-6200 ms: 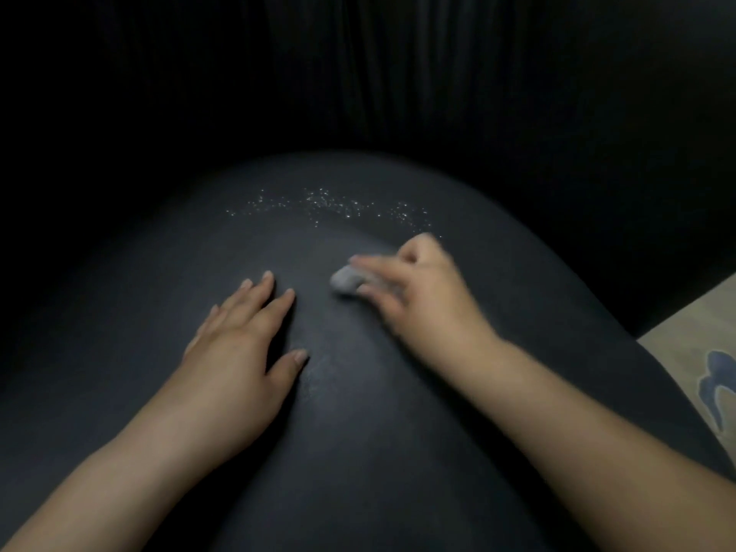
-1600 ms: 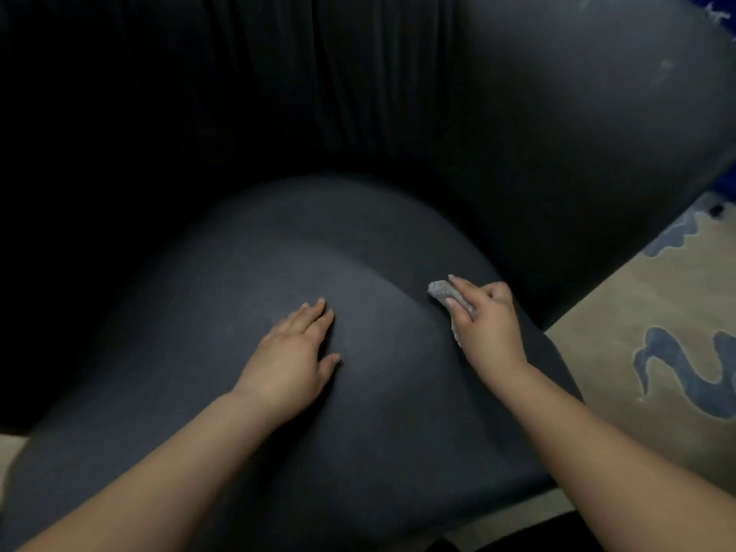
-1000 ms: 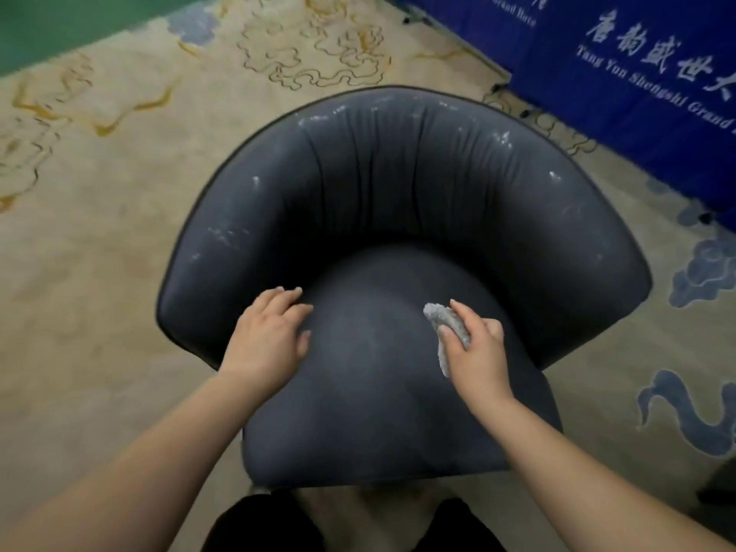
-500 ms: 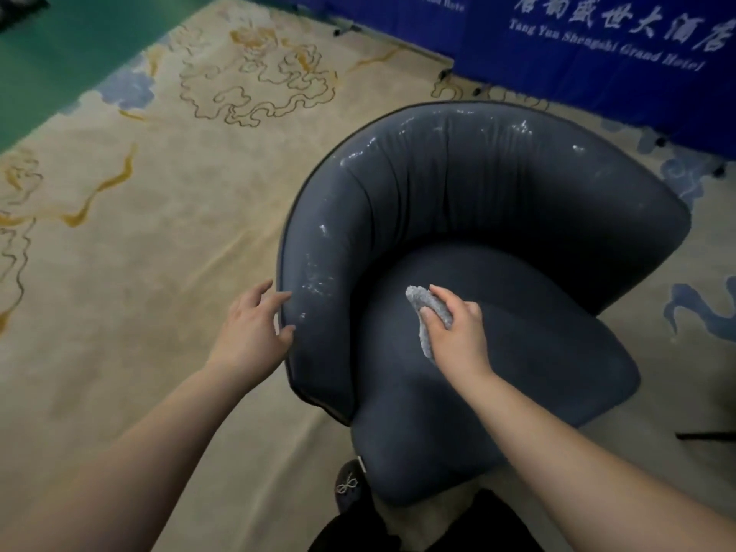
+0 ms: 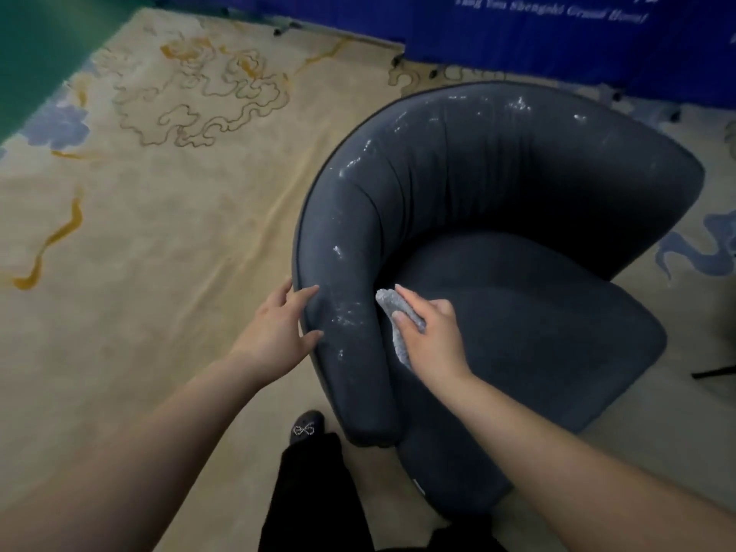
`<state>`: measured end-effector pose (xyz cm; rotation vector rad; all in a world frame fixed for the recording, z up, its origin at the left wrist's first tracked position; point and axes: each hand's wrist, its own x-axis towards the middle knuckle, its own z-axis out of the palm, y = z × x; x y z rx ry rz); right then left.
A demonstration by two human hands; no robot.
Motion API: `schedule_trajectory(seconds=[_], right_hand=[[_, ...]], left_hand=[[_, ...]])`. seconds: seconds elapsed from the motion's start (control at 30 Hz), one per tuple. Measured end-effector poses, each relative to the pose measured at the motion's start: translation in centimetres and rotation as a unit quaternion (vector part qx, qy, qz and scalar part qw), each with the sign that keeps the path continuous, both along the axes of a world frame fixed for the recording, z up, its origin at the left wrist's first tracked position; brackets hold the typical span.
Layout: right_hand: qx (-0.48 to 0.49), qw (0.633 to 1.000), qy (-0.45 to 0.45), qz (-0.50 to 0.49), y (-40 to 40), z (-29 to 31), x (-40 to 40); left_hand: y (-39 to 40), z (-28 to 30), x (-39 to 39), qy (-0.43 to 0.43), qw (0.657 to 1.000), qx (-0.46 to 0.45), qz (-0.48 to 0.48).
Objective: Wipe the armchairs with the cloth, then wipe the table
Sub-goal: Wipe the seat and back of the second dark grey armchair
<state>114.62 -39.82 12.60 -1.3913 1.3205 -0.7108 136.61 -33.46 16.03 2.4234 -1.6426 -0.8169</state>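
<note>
Head view: the cloth (image 5: 398, 320), a small grey wad, is pinched in the right hand (image 5: 432, 332), thumb on its near side and the other fingers (image 5: 410, 298) curled over its top. It hangs just inside the armchair (image 5: 517, 312), in the gap between the seat cushion and the near left arm. Its long axis runs from near to far, roughly along that arm.

The white specks (image 5: 348, 316) that call for wiping lie just left of the cloth, on top of the arm, between the 2 hands. More dot the rim farther back. The right hand is the nearer one to work them, with a short shift to the left, I judge.

The left hand (image 5: 280, 328) rests on the arm's outer edge, fingers spread and straight, likely steadying it.

The armchair stands on a beige patterned carpet (image 5: 159, 233). A blue banner (image 5: 557, 29) runs along the far side. A dark shoe (image 5: 306, 426) shows near the chair's base. No table is in sight.
</note>
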Motion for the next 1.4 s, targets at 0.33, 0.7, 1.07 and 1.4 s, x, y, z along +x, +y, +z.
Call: schedule_trajectory(seconds=[0.33, 0.7, 1.07, 1.4], right_hand=[[-0.042, 0.982, 0.069, -0.173, 0.7, -3.6, 11.5], [-0.022, 0.963, 0.106, -0.245, 0.6, -3.7, 12.8], [0.003, 0.967, 0.096, -0.238, 5.7, -4.2, 9.3], [-0.004, 0.963, 0.082, -0.257, 7.9, -4.8, 8.5]], left_hand=[[-6.7, -2.8, 8.2, 0.061, 0.990, -0.008, -0.129], [-7.4, -4.2, 8.4, 0.133, 0.979, -0.005, -0.153], [-3.9, -4.4, 6.1, 0.070, 0.979, -0.068, -0.179], [-2.0, -5.1, 4.5, 0.081, 0.980, -0.090, -0.156]])
